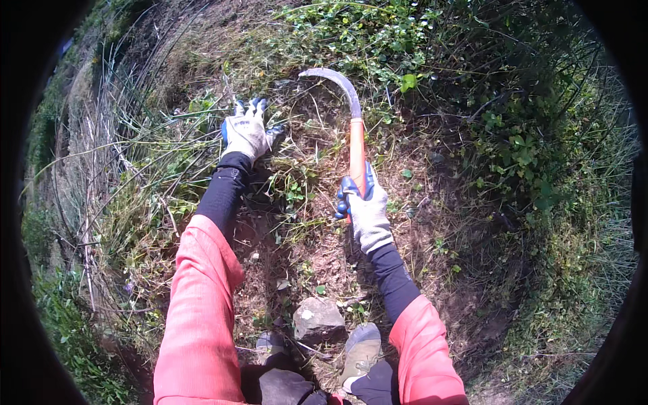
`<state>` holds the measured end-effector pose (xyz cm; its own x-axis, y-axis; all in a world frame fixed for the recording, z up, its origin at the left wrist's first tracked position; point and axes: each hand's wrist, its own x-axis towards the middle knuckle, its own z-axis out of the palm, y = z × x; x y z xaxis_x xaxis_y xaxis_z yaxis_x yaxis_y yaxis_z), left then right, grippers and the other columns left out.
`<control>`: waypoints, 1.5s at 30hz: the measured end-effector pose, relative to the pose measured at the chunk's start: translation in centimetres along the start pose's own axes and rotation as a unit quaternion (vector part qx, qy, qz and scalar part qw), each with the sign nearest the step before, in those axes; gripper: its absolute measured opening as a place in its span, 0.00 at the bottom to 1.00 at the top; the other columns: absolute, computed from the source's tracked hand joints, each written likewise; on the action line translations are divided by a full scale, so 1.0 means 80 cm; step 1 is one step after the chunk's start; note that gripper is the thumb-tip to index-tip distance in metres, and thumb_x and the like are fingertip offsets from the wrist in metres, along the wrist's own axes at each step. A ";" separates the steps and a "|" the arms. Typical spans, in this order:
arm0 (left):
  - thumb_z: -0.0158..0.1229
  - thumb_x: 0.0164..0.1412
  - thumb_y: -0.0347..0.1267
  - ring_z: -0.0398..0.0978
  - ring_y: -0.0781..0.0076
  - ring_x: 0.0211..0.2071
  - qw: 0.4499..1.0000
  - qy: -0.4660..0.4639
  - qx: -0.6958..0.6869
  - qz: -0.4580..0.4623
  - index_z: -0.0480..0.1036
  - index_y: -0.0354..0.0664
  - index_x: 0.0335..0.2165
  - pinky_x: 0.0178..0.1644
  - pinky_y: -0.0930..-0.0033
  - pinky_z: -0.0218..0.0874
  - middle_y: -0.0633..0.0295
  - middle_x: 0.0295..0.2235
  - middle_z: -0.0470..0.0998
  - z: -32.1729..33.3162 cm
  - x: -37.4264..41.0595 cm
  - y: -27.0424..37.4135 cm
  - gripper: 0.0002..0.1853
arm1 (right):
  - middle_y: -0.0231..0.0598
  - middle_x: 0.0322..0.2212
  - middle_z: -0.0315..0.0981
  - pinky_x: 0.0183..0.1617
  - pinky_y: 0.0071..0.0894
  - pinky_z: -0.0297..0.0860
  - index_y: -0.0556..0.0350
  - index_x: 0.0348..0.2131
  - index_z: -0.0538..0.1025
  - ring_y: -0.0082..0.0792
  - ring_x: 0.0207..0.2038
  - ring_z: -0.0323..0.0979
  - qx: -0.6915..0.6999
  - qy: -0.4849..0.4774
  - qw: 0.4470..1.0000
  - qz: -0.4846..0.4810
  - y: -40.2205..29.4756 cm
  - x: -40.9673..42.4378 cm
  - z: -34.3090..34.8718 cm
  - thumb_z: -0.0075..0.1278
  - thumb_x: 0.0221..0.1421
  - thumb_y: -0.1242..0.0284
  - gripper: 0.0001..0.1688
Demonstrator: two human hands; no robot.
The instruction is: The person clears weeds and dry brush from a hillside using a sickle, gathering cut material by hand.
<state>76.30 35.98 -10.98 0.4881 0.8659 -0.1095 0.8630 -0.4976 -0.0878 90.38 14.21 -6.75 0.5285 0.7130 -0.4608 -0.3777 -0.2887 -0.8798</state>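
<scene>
My right hand [365, 207], in a white work glove with blue-coated fingers, grips the orange handle [357, 152] of a sickle. The sickle's curved grey blade [340, 83] points away from me and hooks to the left, over weeds and bare soil. My left hand [248, 129], gloved the same way, is spread palm down with its fingers apart. It is over cut grass and stems [197, 129] at the left, and whether it touches them is hard to see. No object shows in it.
A grey stone [318, 320] lies between my shoes [362, 349]. Leafy green plants [364, 35] grow ahead, with dense shaded growth [511, 131] to the right. Long thin stalks [96, 147] arch at the left. Dry soil and clippings [329, 243] cover the ground before me.
</scene>
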 end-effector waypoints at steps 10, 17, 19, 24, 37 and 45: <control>0.57 0.47 0.49 0.64 0.52 0.48 0.996 0.075 -0.052 0.010 0.59 0.42 0.52 0.52 0.60 0.56 0.52 0.43 0.69 0.015 -0.003 -0.023 0.37 | 0.60 0.32 0.71 0.38 0.40 0.66 0.63 0.57 0.53 0.55 0.34 0.71 -0.401 -0.021 0.903 -0.154 0.014 0.032 0.015 0.48 0.53 0.68 0.36; 0.56 0.48 0.45 0.65 0.52 0.46 0.989 0.125 -0.065 0.038 0.67 0.41 0.46 0.48 0.57 0.58 0.52 0.42 0.70 0.023 -0.040 -0.031 0.28 | 0.48 0.33 0.72 0.35 0.28 0.67 0.55 0.58 0.55 0.30 0.30 0.71 -0.326 -0.039 0.943 -0.052 0.036 -0.090 -0.060 0.50 0.53 0.67 0.37; 0.56 0.48 0.44 0.66 0.55 0.43 0.987 0.120 -0.097 0.043 0.68 0.42 0.45 0.46 0.58 0.60 0.54 0.39 0.71 0.018 -0.051 -0.032 0.26 | 0.37 0.25 0.72 0.25 0.23 0.67 0.54 0.58 0.55 0.21 0.20 0.67 -0.279 -0.026 0.960 -0.029 0.015 -0.084 -0.048 0.50 0.54 0.69 0.36; 0.58 0.47 0.39 0.66 0.51 0.42 0.976 0.126 -0.171 0.050 0.66 0.41 0.46 0.48 0.57 0.58 0.50 0.38 0.71 0.009 -0.076 -0.034 0.26 | 0.25 0.16 0.61 0.13 0.20 0.61 0.51 0.59 0.50 0.16 0.13 0.58 -0.012 0.086 0.995 -0.047 -0.016 0.013 0.022 0.46 0.56 0.74 0.35; 0.55 0.57 0.35 0.73 0.67 0.34 0.385 0.143 -0.855 -0.317 0.65 0.37 0.44 0.36 0.73 0.69 0.55 0.37 0.72 0.154 -0.098 -0.361 0.18 | 0.50 0.23 0.70 0.23 0.43 0.65 0.51 0.61 0.47 0.48 0.20 0.69 -0.568 -0.114 0.791 -0.196 0.057 -0.126 0.083 0.46 0.54 0.66 0.40; 0.52 0.59 0.30 0.75 0.61 0.36 0.485 0.295 -0.788 -0.238 0.57 0.47 0.52 0.33 0.67 0.70 0.59 0.43 0.71 0.032 -0.108 -0.210 0.23 | 0.27 0.17 0.63 0.12 0.20 0.61 0.55 0.50 0.61 0.18 0.13 0.60 0.015 0.109 0.992 -0.055 -0.009 -0.041 0.049 0.45 0.57 0.73 0.21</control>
<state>57.22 36.74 -11.10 -0.2640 0.9588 -0.1047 -0.3041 0.0202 0.9524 85.94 14.59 -4.12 0.7189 0.5824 -0.3795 -0.3289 -0.1960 -0.9238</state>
